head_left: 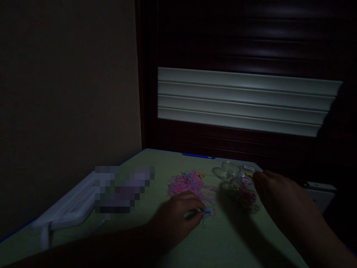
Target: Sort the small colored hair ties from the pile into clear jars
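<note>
In the dim head view, my left hand [181,214] is low over the table, thumb and fingers closed in a pinch. At its fingertips is a small light-blue piece [208,210], too dark to name; I cannot tell whether it is held or lies beneath. Just beyond sits a heap of thin pink and coloured loops [186,182], like small rubber bands. My right hand [270,186] is raised at the right, fingers pressed together; what they hold, if anything, is hidden. Near its fingertips are a clear round container [245,182] and a pile of darker coloured bands [247,201].
Another clear round container [230,169] stands at the back of the pale table [150,230]. A white folding stand-like object [69,204] is at the left, beside a blurred-out patch [125,190]. A wall [69,82] and dark slatted panel [237,48] bound the table.
</note>
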`<state>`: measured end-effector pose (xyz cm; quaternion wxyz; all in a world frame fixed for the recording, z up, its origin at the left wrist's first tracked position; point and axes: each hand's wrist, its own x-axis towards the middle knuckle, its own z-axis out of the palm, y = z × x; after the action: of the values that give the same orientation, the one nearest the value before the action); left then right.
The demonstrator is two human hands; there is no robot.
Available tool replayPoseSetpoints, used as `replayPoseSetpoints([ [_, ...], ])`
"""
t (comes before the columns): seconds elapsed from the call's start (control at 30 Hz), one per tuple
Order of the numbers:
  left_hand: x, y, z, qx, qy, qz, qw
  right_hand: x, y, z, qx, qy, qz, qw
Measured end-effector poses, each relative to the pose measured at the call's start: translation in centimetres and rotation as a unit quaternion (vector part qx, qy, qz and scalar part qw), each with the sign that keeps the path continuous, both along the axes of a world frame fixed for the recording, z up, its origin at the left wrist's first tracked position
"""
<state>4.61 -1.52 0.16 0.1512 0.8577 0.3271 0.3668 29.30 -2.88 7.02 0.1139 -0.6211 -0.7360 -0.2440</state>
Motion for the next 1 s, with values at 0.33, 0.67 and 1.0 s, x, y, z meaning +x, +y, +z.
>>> replayPoseSetpoints([
  [0.33, 0.0, 0.2, -0.2, 0.010, 0.003, 0.002, 1.000, -0.4, -0.4, -0.1, 0.028, -0.046, -0.029, 0.998],
  [0.67, 0.1, 0.0, -0.1, -0.008, -0.008, 0.008, 1.000, -0.3, -0.1, -0.1, 0.006, -0.027, -0.011, 1.000],
  [1.0, 0.3, -0.1, 0.4, -0.025, -0.030, 0.022, 0.999, -2.9, -0.2, -1.4, -0.071, 0.279, 0.233, 0.929],
])
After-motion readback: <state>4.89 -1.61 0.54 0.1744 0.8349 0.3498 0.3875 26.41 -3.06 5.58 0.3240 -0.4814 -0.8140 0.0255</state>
